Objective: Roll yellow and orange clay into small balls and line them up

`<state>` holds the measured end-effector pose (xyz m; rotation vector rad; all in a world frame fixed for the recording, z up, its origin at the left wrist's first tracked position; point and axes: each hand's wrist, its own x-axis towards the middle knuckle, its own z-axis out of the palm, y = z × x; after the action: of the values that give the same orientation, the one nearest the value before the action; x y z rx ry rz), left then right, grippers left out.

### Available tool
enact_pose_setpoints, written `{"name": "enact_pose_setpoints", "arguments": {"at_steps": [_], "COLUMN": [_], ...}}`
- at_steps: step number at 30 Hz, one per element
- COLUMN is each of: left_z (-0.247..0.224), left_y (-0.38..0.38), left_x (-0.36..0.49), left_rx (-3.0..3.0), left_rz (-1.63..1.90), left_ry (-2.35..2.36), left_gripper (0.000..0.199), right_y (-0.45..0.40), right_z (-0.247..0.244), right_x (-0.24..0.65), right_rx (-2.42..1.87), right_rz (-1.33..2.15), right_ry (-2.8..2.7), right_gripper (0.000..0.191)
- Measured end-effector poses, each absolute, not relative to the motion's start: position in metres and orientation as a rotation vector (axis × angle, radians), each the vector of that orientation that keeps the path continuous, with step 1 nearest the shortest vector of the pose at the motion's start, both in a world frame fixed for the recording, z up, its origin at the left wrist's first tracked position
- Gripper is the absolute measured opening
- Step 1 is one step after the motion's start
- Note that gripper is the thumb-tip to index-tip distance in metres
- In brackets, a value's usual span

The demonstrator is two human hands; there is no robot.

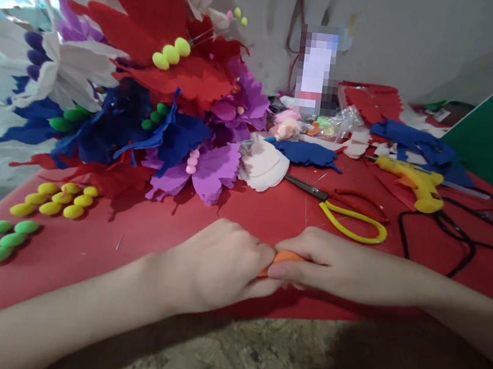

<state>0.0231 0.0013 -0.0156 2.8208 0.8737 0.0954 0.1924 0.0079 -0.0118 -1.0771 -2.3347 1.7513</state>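
Head view: near the front edge of the red bench (76, 254), scissors (322, 196) just beyond and surface stretching left to yellow balls (50, 208), left hand (220, 264), knuckles up, meets right hand (330, 264), each grip clamped on an orange piece (288, 257) between them.

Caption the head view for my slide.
Left hand and right hand hold an orange piece at a red tabletop, near scissors, a glue gun and butterfly shapes.

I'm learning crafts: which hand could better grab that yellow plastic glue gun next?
Probably the right hand, nearer the yellow plastic glue gun; it and the left hand hold a partly hidden orange object.
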Motion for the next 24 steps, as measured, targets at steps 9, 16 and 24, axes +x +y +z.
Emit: {"name": "enact_pose_setpoints", "arguments": {"at_steps": [9,16,24], "left_z": [-0.012,-0.021,-0.029], "left_y": [-0.003,0.012,0.018], "left_x": [-0.006,-0.022,-0.003], "left_rx": [2.129,1.631,1.835], "left_rz": [0.37,0.696,0.835], "left_ry": [0.751,1.048,1.131], "left_gripper": [0.022,0.037,0.033], "right_y": [0.058,0.035,0.034], "right_z": [0.004,-0.009,-0.024], "right_x": [0.232,0.207,0.197], "right_rx": [-1.012,-1.04,-1.054], "right_rz": [1.388,1.673,1.845], "right_ry": [-1.246,-1.381,-1.345], "right_gripper": [0.021,0.013,0.046]}}
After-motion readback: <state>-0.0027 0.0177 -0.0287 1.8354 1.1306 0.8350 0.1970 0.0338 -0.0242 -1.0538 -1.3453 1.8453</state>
